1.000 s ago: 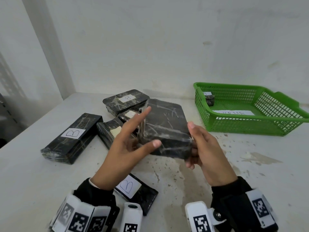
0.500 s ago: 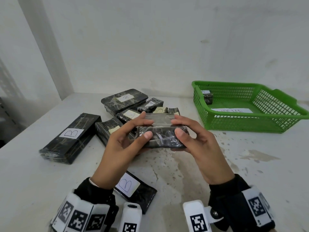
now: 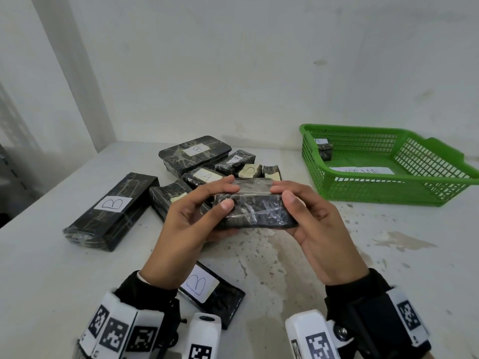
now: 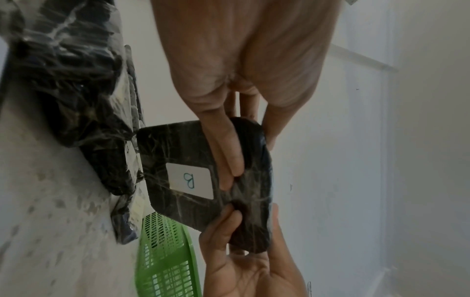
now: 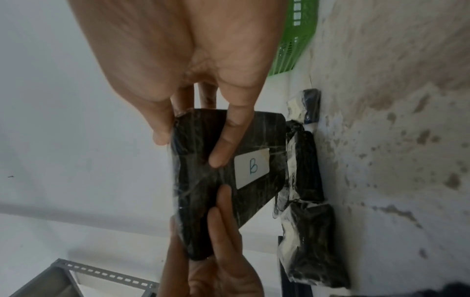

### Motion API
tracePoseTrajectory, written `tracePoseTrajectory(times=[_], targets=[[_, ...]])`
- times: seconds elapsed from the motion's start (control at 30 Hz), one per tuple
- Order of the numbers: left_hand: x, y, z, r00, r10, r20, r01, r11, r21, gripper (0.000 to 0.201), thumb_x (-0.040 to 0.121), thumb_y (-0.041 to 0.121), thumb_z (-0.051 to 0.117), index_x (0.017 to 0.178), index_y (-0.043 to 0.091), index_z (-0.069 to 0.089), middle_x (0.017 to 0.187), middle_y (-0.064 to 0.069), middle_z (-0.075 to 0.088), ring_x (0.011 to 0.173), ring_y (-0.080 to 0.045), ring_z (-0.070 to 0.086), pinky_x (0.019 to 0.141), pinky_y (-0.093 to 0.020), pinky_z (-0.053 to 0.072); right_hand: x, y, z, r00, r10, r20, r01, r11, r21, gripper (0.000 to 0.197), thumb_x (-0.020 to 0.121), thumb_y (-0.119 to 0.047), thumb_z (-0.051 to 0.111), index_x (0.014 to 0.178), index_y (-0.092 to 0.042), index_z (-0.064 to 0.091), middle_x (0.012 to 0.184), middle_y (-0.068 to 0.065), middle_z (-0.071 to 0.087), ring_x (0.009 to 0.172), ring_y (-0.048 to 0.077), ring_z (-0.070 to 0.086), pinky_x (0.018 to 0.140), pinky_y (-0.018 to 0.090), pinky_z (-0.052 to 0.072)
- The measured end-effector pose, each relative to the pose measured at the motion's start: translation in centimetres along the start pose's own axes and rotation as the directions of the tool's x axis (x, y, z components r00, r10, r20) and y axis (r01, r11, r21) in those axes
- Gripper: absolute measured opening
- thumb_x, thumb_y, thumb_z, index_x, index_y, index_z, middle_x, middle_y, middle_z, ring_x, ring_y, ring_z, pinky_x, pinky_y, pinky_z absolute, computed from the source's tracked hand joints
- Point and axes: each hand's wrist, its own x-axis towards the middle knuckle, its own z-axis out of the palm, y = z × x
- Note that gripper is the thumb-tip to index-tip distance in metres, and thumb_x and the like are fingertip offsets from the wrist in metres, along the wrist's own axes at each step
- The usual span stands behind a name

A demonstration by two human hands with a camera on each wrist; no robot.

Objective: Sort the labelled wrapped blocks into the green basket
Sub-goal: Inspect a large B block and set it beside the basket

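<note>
block (image 3: 255,206) now lies flat between both hands, where a second ago it stood tipped up on edge. left hand (image 3: 193,221) and right hand (image 3: 312,224) each pinch an end, its b label (image 4: 190,179) facing down, away from the head. basket (image 3: 388,193) waits off past the right hand's grip; label read, probably not bound there.

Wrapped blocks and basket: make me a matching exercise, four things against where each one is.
Things:
1. held block
2. long B block
3. green basket
4. small block with label

Places:
a. inside the basket, far corner
b. on the table's right side
c. between both hands, above the table
d. flat on the table, left of the pile

Pairs: 1-c, 2-d, 3-b, 4-a
</note>
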Motion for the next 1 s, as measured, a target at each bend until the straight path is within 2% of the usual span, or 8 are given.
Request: tracePoseTrajectory(times=[0.1,0.2,0.3,0.47,0.57,0.7,0.87,1.0], targets=[[0.0,0.1,0.0,0.999,-0.024,-0.021,0.024,0.999,-0.035,0.026,0.080,0.016,0.064,0.104,0.008,0.069,0.128,0.007,0.066,0.117,-0.018,0.064,0.069,-0.027,0.058,0.0,0.2,0.2,1.000,-0.004,-0.017,0.004,1.000,-0.006,0.049,0.074,-0.055,0.074,0.103,-0.015,0.073,0.124,0.011,0.063,0.109,0.020,0.064,0.081,0.032,0.055],[0.1,0.0,-0.1,0.999,-0.034,-0.013,0.033,0.998,-0.062,0.018,0.084,0.017,0.073,0.101,0.011,0.073,0.128,0.005,0.066,0.116,-0.018,0.064,0.070,-0.030,0.059,0.0,0.3,0.3,1.000,0.011,-0.011,-0.011,1.000,0.003,0.049,0.075,-0.053,0.074,0.107,-0.014,0.071,0.123,0.014,0.064,0.109,0.024,0.065,0.081,0.033,0.056],[0.0,0.1,-0.1,0.998,-0.056,0.012,0.057,0.994,-0.096,0.029,0.073,0.030,0.073,0.098,0.015,0.075,0.130,0.005,0.064,0.117,-0.017,0.064,0.072,-0.032,0.059,0.1,0.4,0.2,0.999,0.016,-0.033,-0.016,1.000,-0.003,0.044,0.074,-0.048,0.078,0.102,-0.015,0.072,0.121,0.009,0.065,0.107,0.023,0.066,0.078,0.035,0.056],[0.0,-0.3,0.1,0.999,-0.028,-0.045,0.025,0.998,-0.059,0.019,0.078,0.015,0.068,0.096,0.015,0.074,0.128,0.006,0.066,0.115,-0.017,0.065,0.069,-0.029,0.059,0.0,0.6,0.2,1.000,-0.001,-0.031,-0.001,0.999,-0.050,0.037,0.074,-0.048,0.077,0.097,-0.020,0.074,0.122,0.006,0.064,0.110,0.024,0.064,0.081,0.036,0.056],[0.1,-0.2,0.2,0.998,-0.042,-0.045,0.039,0.997,-0.064,0.017,0.079,0.013,0.075,0.095,0.013,0.073,0.128,0.006,0.066,0.115,-0.018,0.065,0.067,-0.027,0.059,0.1,0.9,0.2,1.000,-0.002,-0.022,0.000,0.996,-0.091,0.036,0.072,-0.047,0.077,0.097,-0.022,0.073,0.121,0.005,0.064,0.111,0.025,0.063,0.083,0.039,0.056],[0.0,-0.1,0.2,0.999,-0.053,-0.010,0.052,0.995,-0.086,0.031,0.067,0.022,0.079,0.097,0.015,0.074,0.130,0.004,0.064,0.115,-0.021,0.065,0.069,-0.027,0.058,0.1,1.5,0.0,0.997,-0.064,-0.039,0.058,0.987,-0.147,0.026,0.071,-0.036,0.078,0.094,-0.024,0.073,0.120,-0.002,0.064,0.117,0.025,0.061,0.092,0.046,0.055],[-0.1,0.1,0.4,0.997,-0.071,-0.007,0.070,0.993,-0.097,0.036,0.069,-0.003,0.079,0.102,0.004,0.067,0.132,0.004,0.063,0.114,-0.021,0.066,0.067,-0.022,0.057,0.0,1.6,-0.2,0.996,-0.070,-0.045,0.061,0.982,-0.179,0.026,0.072,-0.036,0.078,0.095,-0.025,0.073,0.121,-0.003,0.064,0.120,0.027,0.058,0.095,0.054,0.052],[0.0,0.2,0.5,0.997,-0.079,-0.014,0.077,0.991,-0.106,0.035,0.068,-0.001,0.070,0.103,0.003,0.066,0.132,0.004,0.063,0.108,-0.019,0.068,0.067,-0.022,0.057,-0.1,1.3,0.0,1.000,-0.029,-0.006,0.027,0.976,-0.216,0.034,0.068,-0.038,0.081,0.098,-0.027,0.070,0.123,-0.005,0.061,0.119,0.022,0.059,0.095,0.046,0.054]])
